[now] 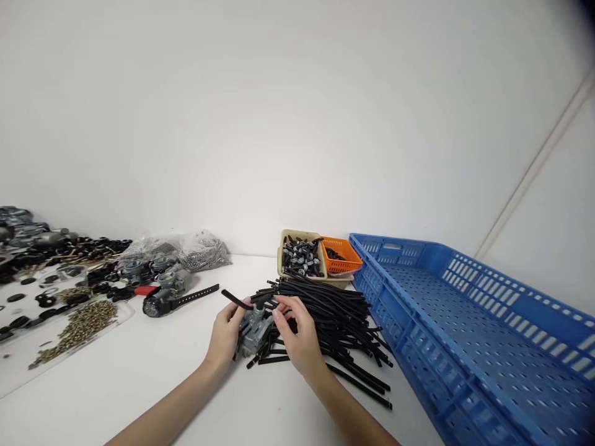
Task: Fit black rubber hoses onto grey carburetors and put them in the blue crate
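Note:
A grey metal carburetor [255, 331] is between my two hands, just above the white table. My left hand [225, 337] closes around its left side. A short black rubber hose [236, 300] sticks out from its top toward the upper left, beside my left fingertips. My right hand [300, 334] has its thumb and fingers curled together at the upper right of the carburetor, near a black part on top. The fingers partly hide the contact there. Right behind and beside my right hand lies a pile of black rubber hoses [339, 310].
A blue plastic crate [400, 297] stands at the right. Behind the hoses are a cream bin [280, 260] of small parts and an orange basket [346, 266]. Leftward lie a black wristwatch [158, 305], more carburetors [162, 265], brass screws [88, 325] and a plastic bag [204, 251].

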Demonstrator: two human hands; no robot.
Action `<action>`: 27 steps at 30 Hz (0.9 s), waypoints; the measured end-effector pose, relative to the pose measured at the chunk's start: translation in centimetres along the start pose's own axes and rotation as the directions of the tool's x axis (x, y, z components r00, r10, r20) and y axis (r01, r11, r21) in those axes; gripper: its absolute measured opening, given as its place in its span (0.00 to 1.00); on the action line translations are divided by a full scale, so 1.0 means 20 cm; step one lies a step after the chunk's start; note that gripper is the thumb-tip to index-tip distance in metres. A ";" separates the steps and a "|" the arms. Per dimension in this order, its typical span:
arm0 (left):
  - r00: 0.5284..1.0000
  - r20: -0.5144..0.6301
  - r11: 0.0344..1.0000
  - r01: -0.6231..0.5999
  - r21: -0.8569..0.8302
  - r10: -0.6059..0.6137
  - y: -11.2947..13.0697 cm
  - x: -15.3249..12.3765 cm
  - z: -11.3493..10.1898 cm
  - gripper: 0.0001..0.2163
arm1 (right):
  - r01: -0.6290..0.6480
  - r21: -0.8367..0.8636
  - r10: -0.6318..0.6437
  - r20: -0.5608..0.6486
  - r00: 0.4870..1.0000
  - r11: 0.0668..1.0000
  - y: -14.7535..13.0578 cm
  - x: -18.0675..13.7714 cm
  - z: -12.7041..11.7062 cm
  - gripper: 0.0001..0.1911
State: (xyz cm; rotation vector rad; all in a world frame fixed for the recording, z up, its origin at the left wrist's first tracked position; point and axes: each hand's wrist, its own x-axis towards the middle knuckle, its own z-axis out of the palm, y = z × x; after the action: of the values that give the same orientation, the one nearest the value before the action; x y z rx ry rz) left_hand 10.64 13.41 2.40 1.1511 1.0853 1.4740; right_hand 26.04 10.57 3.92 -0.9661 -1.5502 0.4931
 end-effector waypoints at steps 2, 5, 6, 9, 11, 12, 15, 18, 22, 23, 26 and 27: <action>0.999 -0.003 0.998 -0.040 0.047 0.040 0.01 0.00 0.00 0.12 | 0.024 -0.012 -0.024 -0.004 1.000 1.000 -0.04 -0.01 0.00 0.12; 0.998 0.030 0.996 -0.056 0.066 0.054 0.05 -0.02 0.01 0.13 | -0.008 0.015 0.009 -0.064 0.998 1.000 -0.08 -0.03 0.01 0.13; 0.997 0.046 0.994 -0.065 0.086 0.061 0.06 -0.03 0.01 0.13 | -0.012 0.025 0.014 -0.096 0.995 1.000 -0.08 -0.04 0.01 0.14; 0.990 0.082 0.977 -0.128 0.172 0.115 0.10 -0.06 0.02 0.12 | 0.041 0.037 -0.039 -0.069 0.997 0.998 -0.11 -0.05 0.00 0.16; 0.980 0.109 0.957 -0.188 0.219 0.168 0.11 -0.07 0.02 0.10 | 0.077 0.038 -0.081 0.098 0.992 0.996 -0.13 -0.06 0.00 0.22; 0.974 0.126 0.947 -0.216 0.238 0.190 0.11 -0.08 0.02 0.09 | 0.090 0.038 -0.095 0.197 0.976 0.995 -0.14 -0.07 0.00 0.24; 0.964 0.157 0.928 -0.253 0.274 0.217 0.10 -0.10 0.03 0.08 | 0.145 0.037 -0.149 0.355 0.923 0.989 -0.16 -0.10 0.00 0.22; 0.969 0.156 0.924 -0.231 0.304 0.191 0.10 -0.10 0.03 0.09 | 0.171 0.087 -0.191 0.331 0.924 0.981 -0.18 -0.12 0.01 0.20; 0.979 0.113 0.929 -0.198 0.313 0.171 0.12 -0.09 0.03 0.11 | 0.145 0.036 -0.148 0.347 0.926 0.989 -0.20 -0.13 0.03 0.15; 0.981 0.102 0.935 -0.188 0.302 0.164 0.12 -0.08 0.03 0.12 | 0.171 -0.007 -0.157 0.361 0.919 0.985 -0.21 -0.13 0.04 0.14; 0.990 0.050 0.961 -0.139 0.237 0.131 0.12 -0.05 0.02 0.14 | 0.295 -0.127 -0.224 0.395 0.891 0.947 -0.21 -0.15 0.08 0.13; 0.992 0.023 0.968 -0.126 0.215 0.124 0.11 -0.04 0.01 0.15 | 0.330 -0.159 -0.244 0.404 0.882 0.931 -0.21 -0.16 0.09 0.13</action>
State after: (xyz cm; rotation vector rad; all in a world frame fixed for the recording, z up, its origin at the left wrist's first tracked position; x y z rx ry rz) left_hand 10.57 12.29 4.51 1.3990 1.2082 1.4714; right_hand 23.06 6.09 4.80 -0.8144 -2.1000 0.3050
